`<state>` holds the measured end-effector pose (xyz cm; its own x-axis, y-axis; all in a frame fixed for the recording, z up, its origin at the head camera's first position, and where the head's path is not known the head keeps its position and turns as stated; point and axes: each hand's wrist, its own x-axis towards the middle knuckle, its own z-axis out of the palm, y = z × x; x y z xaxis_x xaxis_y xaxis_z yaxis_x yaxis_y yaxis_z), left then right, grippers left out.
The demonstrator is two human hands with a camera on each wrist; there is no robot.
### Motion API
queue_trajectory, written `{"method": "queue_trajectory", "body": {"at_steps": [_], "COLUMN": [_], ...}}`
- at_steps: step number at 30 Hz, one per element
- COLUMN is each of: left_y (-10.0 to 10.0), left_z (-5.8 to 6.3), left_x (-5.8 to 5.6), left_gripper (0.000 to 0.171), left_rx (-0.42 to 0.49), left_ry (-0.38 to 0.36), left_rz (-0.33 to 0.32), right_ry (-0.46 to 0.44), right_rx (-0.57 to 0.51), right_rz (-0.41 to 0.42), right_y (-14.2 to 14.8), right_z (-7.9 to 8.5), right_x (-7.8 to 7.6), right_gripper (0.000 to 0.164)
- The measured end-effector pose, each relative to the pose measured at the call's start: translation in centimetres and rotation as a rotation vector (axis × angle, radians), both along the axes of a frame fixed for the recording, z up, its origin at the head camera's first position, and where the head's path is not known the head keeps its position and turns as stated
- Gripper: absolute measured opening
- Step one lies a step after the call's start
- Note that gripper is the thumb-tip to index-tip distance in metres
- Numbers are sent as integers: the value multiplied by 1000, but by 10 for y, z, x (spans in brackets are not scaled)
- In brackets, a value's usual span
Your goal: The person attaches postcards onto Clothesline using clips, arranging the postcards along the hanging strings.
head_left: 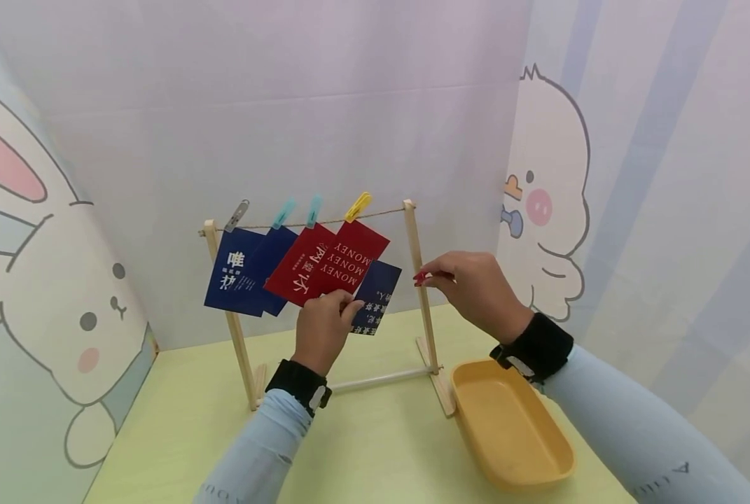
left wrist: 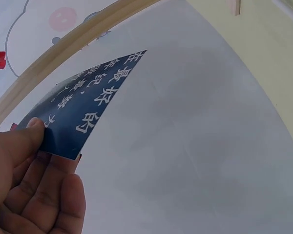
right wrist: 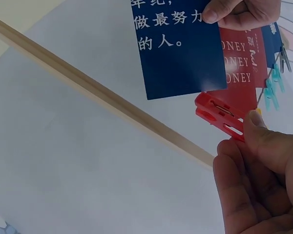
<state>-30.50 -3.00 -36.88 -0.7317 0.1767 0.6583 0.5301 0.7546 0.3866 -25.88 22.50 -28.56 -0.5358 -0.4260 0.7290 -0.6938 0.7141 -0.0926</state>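
Note:
My left hand (head_left: 324,329) pinches a dark blue card (head_left: 377,297) with white Chinese writing between thumb and fingers, below the string. In the left wrist view the blue card (left wrist: 83,107) stands out from the thumb. Right of the rack's right post, my right hand (head_left: 475,290) pinches a red clothespin (right wrist: 222,114) by its end, apart from the card. Two blue cards (head_left: 232,273) and two red cards (head_left: 352,255) hang overlapping from the string (head_left: 387,213). Grey (head_left: 237,215), light blue (head_left: 314,210) and yellow (head_left: 358,206) clothespins hold them.
The wooden rack's right post (head_left: 420,280) stands between my hands; its left post (head_left: 239,343) is partly behind the cards. A yellow plastic basin (head_left: 513,427) sits at the right on the pale green table (head_left: 375,434). Cartoon-printed curtains (head_left: 349,105) stand behind.

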Motion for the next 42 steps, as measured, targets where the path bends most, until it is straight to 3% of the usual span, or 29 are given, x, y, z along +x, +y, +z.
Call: {"method": "queue_trajectory", "body": {"at_steps": [16,23,42], "left_y": [6,9,21], "left_z": [29,42,65], "left_x": [-9,-12,-14], "left_gripper": [23,24,27], "left_rx": [41,26,-13], "left_ry": [24,28,56], "left_rz": [-20,-20,9], "right_ry": [118,139,148], "right_rx": [-28,-32,-62], "right_rz": [42,34,3], "right_y": [-16,-20,-26], "right_z": [38,49,77], "right_x": [-24,-33,-50], "right_gripper": [17,16,15]}}
